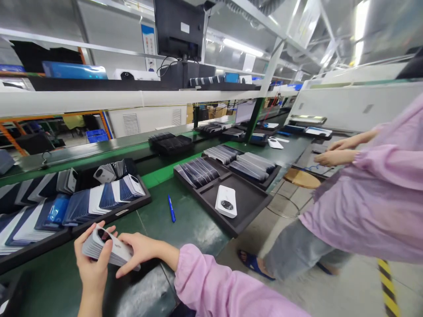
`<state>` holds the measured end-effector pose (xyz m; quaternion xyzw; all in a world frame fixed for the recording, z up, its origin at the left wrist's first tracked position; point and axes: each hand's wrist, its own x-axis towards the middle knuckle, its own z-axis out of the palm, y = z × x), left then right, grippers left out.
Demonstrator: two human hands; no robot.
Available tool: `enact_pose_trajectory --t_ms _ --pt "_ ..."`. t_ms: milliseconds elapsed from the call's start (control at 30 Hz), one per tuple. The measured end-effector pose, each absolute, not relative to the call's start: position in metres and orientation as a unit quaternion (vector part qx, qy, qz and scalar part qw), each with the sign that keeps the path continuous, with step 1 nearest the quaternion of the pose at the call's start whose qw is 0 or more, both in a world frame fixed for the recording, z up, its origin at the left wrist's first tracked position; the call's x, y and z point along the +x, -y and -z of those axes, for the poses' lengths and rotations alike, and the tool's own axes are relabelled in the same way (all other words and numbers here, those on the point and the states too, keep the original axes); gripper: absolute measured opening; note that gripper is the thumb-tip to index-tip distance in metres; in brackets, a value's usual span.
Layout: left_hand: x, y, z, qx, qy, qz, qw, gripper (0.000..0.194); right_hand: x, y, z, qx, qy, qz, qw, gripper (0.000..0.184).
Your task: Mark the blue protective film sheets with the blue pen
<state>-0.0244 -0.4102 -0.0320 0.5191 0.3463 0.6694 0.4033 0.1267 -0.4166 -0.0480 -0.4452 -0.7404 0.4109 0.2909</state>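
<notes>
A stack of white phone back covers (114, 250), each with a round dark camera opening, is held between both my hands above the green bench. My left hand (90, 259) grips its left end, fingers and thumb wrapped round the edges. The other end is clasped by my right hand (140, 248), thumb below and fingers on the top cover. Just beyond lies a black tray (122, 213) packed with upright rows of white and blue covers (105, 196). To the right, a white cover (226, 201) lies alone in a compartment of another black tray (246, 224).
A blue pen (171, 208) lies on the green bench (188, 235). Further back stands a stacked black tray (170, 143). A monitor (180, 31) is on the shelf above. At right, a co-worker in a pink smock (366, 211) stands near a round wooden stool (302, 178).
</notes>
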Motion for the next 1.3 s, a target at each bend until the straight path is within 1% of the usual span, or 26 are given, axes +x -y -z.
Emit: enact_pose_trajectory --t_ms 33,100,167,200,267,333,433,467,533,600,700,733,767,833,900,933,1000,1067,1133,1200,1267,1300 --pt "-0.023 0.41 0.033 0.521 -0.344 -0.657 0.421 0.07 0.126 0.416 0.05 -0.453 0.733 -0.415 0.293 0.066" --pt "-0.021 0.41 0.037 0.524 -0.346 -0.619 0.471 0.086 0.124 0.414 0.054 -0.462 0.71 -0.429 0.312 0.066" --pt "-0.018 0.41 0.042 0.532 -0.367 -0.561 0.518 0.098 0.121 0.412 0.056 -0.444 0.672 -0.467 0.365 0.07" --pt "-0.016 0.41 0.044 0.537 -0.375 -0.532 0.537 0.1 0.12 0.411 0.056 -0.422 0.646 -0.496 0.399 0.073" --pt "-0.014 0.409 0.048 0.535 -0.37 -0.497 0.574 0.1 0.121 0.408 0.052 -0.363 0.591 -0.547 0.469 0.077" --pt "-0.012 0.406 0.051 0.51 -0.337 -0.498 0.616 0.094 0.128 0.405 0.044 -0.321 0.547 -0.557 0.536 0.081" --pt "-0.012 0.401 0.05 0.482 -0.311 -0.508 0.643 0.08 0.149 0.405 0.03 -0.317 0.504 -0.507 0.624 0.085" --pt "-0.012 0.4 0.049 0.482 -0.31 -0.51 0.641 0.079 0.157 0.406 0.027 -0.326 0.489 -0.487 0.646 0.083" --pt "-0.013 0.399 0.045 0.485 -0.311 -0.513 0.636 0.083 0.166 0.408 0.025 -0.351 0.469 -0.458 0.668 0.074" --pt "-0.014 0.401 0.042 0.493 -0.3 -0.516 0.633 0.091 0.164 0.41 0.028 -0.376 0.477 -0.461 0.647 0.066" --pt "-0.015 0.406 0.041 0.489 -0.253 -0.551 0.627 0.102 0.14 0.418 0.035 -0.394 0.526 -0.503 0.561 0.06" --pt "-0.016 0.407 0.042 0.479 -0.244 -0.57 0.621 0.103 0.13 0.422 0.037 -0.404 0.544 -0.51 0.53 0.058" --pt "-0.018 0.408 0.044 0.468 -0.249 -0.584 0.615 0.099 0.12 0.426 0.04 -0.427 0.562 -0.503 0.5 0.056" --pt "-0.021 0.408 0.047 0.432 -0.288 -0.603 0.606 0.084 0.107 0.432 0.044 -0.488 0.588 -0.469 0.444 0.057" --pt "-0.026 0.408 0.048 0.379 -0.31 -0.607 0.626 0.074 0.104 0.433 0.047 -0.519 0.588 -0.467 0.409 0.067" --pt "-0.029 0.407 0.046 0.353 -0.306 -0.606 0.644 0.074 0.107 0.432 0.049 -0.514 0.58 -0.49 0.398 0.074" --pt "-0.037 0.405 0.04 0.307 -0.266 -0.595 0.694 0.079 0.118 0.425 0.052 -0.482 0.557 -0.555 0.386 0.085" --pt "-0.047 0.404 0.032 0.272 -0.211 -0.576 0.742 0.084 0.133 0.416 0.055 -0.462 0.536 -0.593 0.383 0.087" --pt "-0.054 0.403 0.026 0.249 -0.163 -0.571 0.765 0.086 0.147 0.408 0.058 -0.438 0.504 -0.626 0.402 0.084" --pt "-0.057 0.402 0.024 0.262 -0.161 -0.578 0.756 0.089 0.151 0.405 0.063 -0.419 0.486 -0.647 0.412 0.077" --pt "-0.053 0.402 0.029 0.305 -0.218 -0.588 0.717 0.095 0.145 0.407 0.069 -0.4 0.495 -0.654 0.409 0.074" --pt "-0.049 0.401 0.033 0.324 -0.25 -0.59 0.696 0.096 0.138 0.41 0.072 -0.387 0.506 -0.654 0.408 0.075"
